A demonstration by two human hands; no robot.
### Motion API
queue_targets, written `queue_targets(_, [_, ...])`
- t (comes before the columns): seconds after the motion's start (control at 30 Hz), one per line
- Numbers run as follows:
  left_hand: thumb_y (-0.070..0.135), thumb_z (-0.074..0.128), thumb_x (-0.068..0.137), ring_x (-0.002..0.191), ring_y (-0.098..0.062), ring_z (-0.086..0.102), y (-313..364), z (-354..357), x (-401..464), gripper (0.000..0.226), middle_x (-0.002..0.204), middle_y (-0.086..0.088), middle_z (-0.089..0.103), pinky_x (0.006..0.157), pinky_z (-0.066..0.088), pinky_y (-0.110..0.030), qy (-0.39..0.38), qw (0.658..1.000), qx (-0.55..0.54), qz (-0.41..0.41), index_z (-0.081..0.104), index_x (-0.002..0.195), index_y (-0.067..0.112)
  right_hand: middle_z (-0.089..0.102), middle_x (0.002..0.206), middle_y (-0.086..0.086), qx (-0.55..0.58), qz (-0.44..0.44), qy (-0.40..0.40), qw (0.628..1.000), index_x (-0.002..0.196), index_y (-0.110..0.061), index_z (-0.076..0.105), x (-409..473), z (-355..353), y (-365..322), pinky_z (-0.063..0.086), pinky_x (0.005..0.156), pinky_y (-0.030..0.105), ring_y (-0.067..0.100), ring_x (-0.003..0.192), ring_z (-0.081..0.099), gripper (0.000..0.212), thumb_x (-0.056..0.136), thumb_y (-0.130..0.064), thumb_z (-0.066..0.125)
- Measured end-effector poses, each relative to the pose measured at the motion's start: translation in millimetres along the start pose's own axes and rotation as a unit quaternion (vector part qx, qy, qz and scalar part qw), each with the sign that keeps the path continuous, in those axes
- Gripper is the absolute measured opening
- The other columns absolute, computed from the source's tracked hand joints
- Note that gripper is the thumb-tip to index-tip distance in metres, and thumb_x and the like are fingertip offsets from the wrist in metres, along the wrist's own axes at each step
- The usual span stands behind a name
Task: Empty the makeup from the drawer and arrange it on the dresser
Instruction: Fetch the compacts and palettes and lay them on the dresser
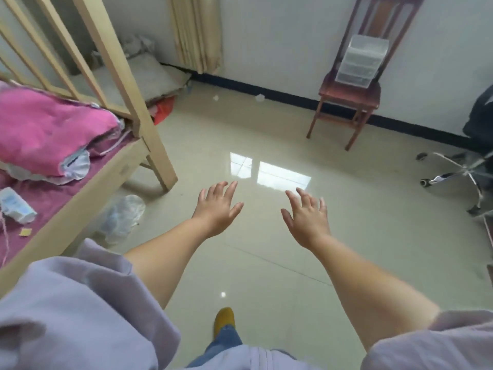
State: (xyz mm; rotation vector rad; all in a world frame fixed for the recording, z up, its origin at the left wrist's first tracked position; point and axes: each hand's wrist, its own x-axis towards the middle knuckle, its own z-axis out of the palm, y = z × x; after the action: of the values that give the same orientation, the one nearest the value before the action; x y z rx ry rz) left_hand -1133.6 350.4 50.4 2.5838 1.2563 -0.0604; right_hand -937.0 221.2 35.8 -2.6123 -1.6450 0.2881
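Note:
A small clear plastic drawer unit (361, 61) stands on the seat of a dark red wooden chair (349, 100) against the far wall; what is inside it is too small to tell. My left hand (217, 206) and my right hand (308, 217) are stretched out in front of me over the tiled floor, fingers spread, palms down, holding nothing. Both hands are well short of the chair. No makeup and no dresser are visible.
A wooden bed frame (125, 84) with a pink blanket (45, 129) and a white tube (16, 205) fills the left. A clear plastic bag (121, 217) lies on the floor beside it. An office chair base (458, 174) is at the right. A curtain (198, 33) hangs at the back.

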Motion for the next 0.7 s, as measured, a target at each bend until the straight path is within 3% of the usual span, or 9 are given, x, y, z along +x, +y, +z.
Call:
queue_targets(0.33, [0.051,0.026,0.096,0.14,-0.023,0.014,87.4,-6.7,235.4,0.062,0.152,-0.006,0.016,0.115,0.008,-0.043,-0.047,0.986,0.029,0.155,0.008,0.149,0.025,0.016,0.156,0.003,0.03,0.163,0.008,0.986,0.148,-0.03,0.017,139.3,-33.0,124.9,0.006,0.114,0.051,0.02,0.143,0.014,0.053,0.098,-0.047,0.026])
queue_targets(0.7, [0.049,0.024,0.097,0.14,-0.02,0.012,235.9,-25.8,495.8,0.061,0.152,-0.006,0.016,0.115,0.005,-0.043,-0.052,0.98,0.024,0.193,0.007,0.149,0.023,0.016,0.155,0.003,0.01,0.202,0.004,0.979,0.149,-0.029,0.016,347.9,-100.7,316.0,0.007,0.115,0.046,0.02,0.142,0.014,0.053,0.099,-0.046,0.024])
